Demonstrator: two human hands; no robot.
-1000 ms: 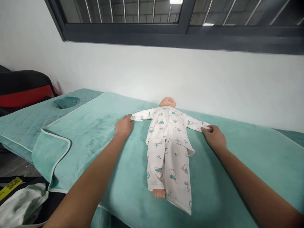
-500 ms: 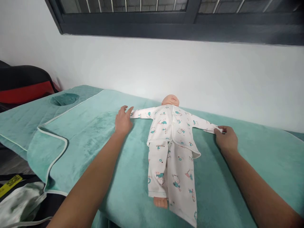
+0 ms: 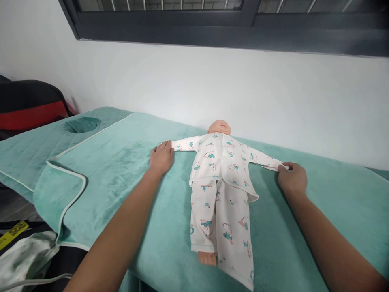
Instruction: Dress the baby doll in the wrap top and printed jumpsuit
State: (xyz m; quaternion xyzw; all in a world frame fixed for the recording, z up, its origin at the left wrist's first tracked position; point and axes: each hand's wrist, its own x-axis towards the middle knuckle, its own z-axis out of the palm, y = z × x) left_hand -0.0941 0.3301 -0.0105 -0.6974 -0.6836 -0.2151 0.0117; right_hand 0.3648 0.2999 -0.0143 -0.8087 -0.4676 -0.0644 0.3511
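Note:
A baby doll (image 3: 219, 127) lies on its back, dressed in a white printed pajama top (image 3: 209, 156) and matching trousers (image 3: 203, 215). My left hand (image 3: 162, 157) is closed over the end of the sleeve on the left, hiding its cuff. On the right, my right hand (image 3: 292, 178) pinches the cuff of the other sleeve (image 3: 264, 160) between thumb and fingers, holding it stretched out sideways. One bare foot (image 3: 207, 258) shows below the left trouser leg. The right trouser leg hangs longer, with no foot visible at its end.
A green plush cover (image 3: 115, 174) with white piping lies over the bed, against a white wall (image 3: 182, 81). The bed has a round hole (image 3: 82, 125) at the left. A black and red object (image 3: 33, 105) stands behind it. Crumpled cloth (image 3: 27, 259) lies lower left.
My left hand's raised, spread fingers have come down and closed over the left sleeve end. My right hand keeps its pinch on the right cuff. The view has shifted slightly.

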